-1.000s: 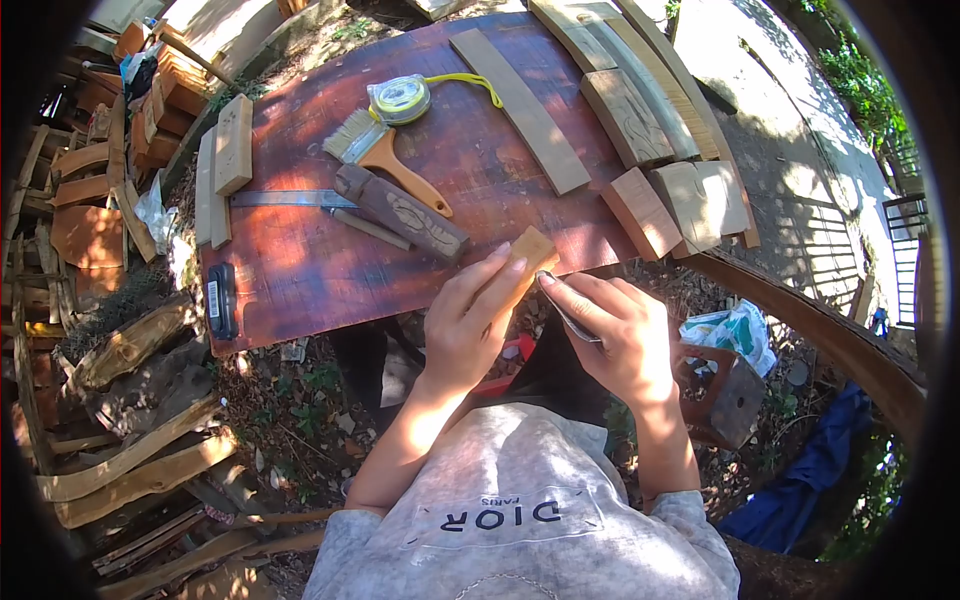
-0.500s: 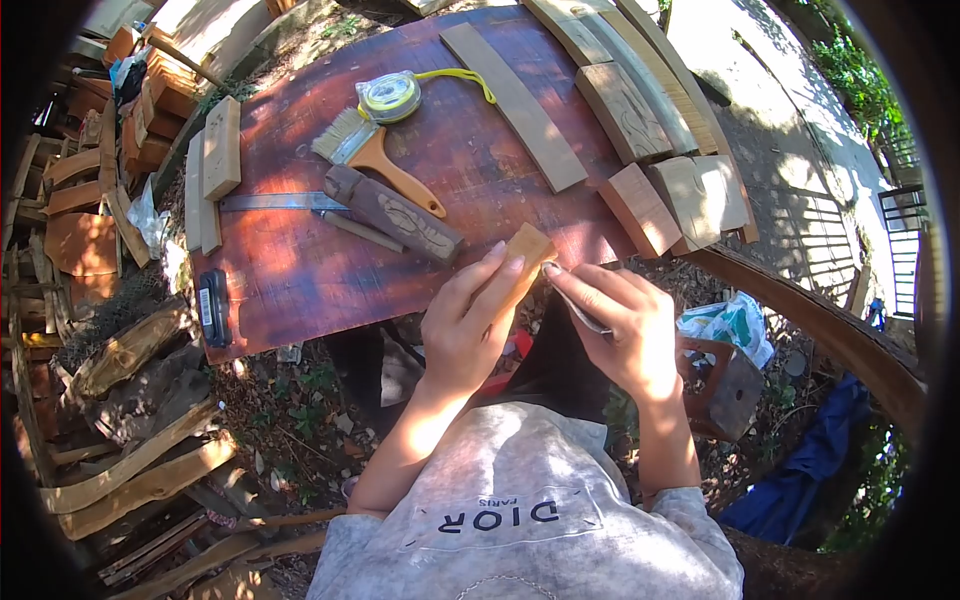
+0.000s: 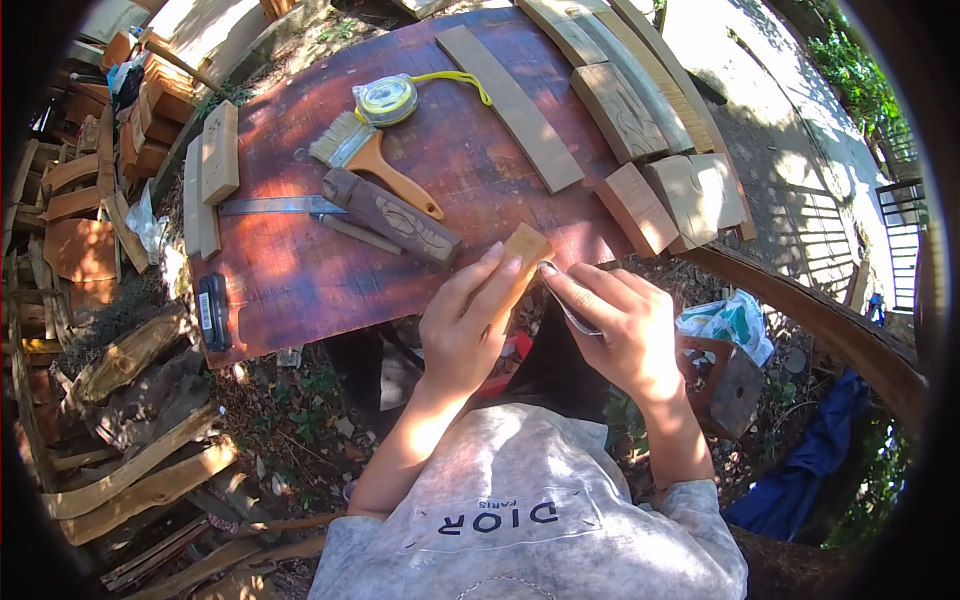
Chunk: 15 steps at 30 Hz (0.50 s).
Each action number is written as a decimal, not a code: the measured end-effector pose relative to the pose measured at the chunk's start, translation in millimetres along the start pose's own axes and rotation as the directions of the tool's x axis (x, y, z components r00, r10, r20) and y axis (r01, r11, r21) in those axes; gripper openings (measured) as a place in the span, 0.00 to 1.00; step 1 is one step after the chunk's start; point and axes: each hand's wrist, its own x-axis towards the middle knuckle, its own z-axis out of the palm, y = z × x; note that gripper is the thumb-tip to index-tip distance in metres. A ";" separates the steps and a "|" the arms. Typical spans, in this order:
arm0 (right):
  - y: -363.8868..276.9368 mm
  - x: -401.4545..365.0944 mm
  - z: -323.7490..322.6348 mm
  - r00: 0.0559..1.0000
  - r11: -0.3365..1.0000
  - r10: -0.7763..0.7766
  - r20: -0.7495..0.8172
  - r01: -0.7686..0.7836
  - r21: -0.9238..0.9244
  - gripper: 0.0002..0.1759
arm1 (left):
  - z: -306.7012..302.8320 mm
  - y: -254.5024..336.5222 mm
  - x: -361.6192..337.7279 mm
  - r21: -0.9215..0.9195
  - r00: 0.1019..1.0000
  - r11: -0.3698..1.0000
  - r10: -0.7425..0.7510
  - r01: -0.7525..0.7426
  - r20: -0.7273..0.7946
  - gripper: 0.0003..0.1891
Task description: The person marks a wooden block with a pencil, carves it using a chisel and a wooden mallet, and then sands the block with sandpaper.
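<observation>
My left hand [image 3: 462, 322] grips a small light wooden block [image 3: 527, 245] at the near edge of the reddish-brown board table [image 3: 300, 270], fingers wrapped over its top. My right hand [image 3: 618, 330] holds a thin metal carving tool [image 3: 566, 305], its tip close to the block's right side. A dark carved wooden piece [image 3: 390, 215] lies on the table just left of the block.
On the table lie a paintbrush [image 3: 370, 160], a yellow tape reel [image 3: 388, 98], a metal ruler [image 3: 270, 206], a black sharpening stone [image 3: 212, 312] and several wooden planks and blocks [image 3: 640, 205]. Scrap wood [image 3: 130, 470] is piled on the ground at the left.
Both hands and the block stay at the table's near edge; the right hand's tool tip shifted slightly against the block. The view drifted a little.
</observation>
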 end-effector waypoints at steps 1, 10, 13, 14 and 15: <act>-4.8 2.4 -3.7 1.000 1.000 -0.015 0.012 0.014 0.013 0.35 | -0.5 -0.6 -0.4 -0.006 1.000 1.000 0.000 0.000 -0.001 0.28; 5.1 -1.6 1.7 1.000 1.000 -0.025 0.012 0.025 -0.008 0.43 | -2.0 0.6 1.3 -0.002 1.000 1.000 -0.015 0.015 0.011 0.29; -9.4 1.9 0.6 0.999 0.999 -0.029 0.016 0.030 -0.032 0.37 | -2.7 -0.1 1.1 -0.004 1.000 1.000 -0.022 0.022 0.013 0.29; -5.8 1.2 0.4 1.000 1.000 -0.019 0.017 0.020 -0.019 0.38 | -2.3 -0.3 0.6 -0.013 1.000 1.000 -0.020 0.020 0.014 0.30; 0.2 -0.6 0.9 1.000 1.000 -0.009 0.020 0.009 -0.006 0.40 | -1.5 0.4 0.1 -0.012 0.999 1.000 -0.027 0.027 0.018 0.30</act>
